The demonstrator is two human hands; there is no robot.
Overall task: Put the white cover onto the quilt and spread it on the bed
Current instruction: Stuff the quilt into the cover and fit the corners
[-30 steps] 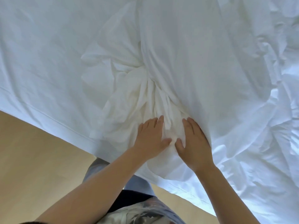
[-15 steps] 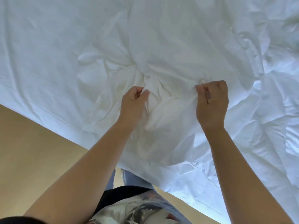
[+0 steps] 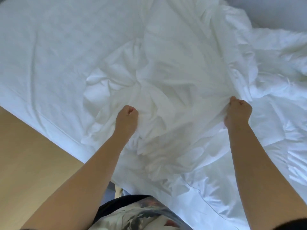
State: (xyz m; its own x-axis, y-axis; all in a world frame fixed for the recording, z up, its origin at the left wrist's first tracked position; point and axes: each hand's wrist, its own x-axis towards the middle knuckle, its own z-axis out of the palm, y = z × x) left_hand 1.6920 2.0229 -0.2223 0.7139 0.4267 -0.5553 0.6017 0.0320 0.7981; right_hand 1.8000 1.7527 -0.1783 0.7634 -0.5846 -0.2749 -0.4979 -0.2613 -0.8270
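A crumpled white cover [image 3: 166, 100] lies bunched in the middle of the bed [image 3: 41, 60], which is dressed in a white sheet. My left hand [image 3: 127, 119] is fisted on a fold of the cover near the bed's front edge. My right hand [image 3: 237, 112] is fisted on another fold, further right and slightly higher. The fabric is stretched between the two hands. More rumpled white bedding [image 3: 274, 77] is heaped to the right; I cannot tell where the cover ends and the quilt starts.
A light wooden floor [image 3: 29, 163] shows at the lower left, beside the bed's diagonal edge. My own clothing [image 3: 132, 213] fills the bottom centre. A grey-white shape [image 3: 274, 10] sits at the top right corner.
Both hands went from lying flat and close together on the fabric to gripping it in fists. They have since moved apart, the right hand further right, spreading the cover between them.
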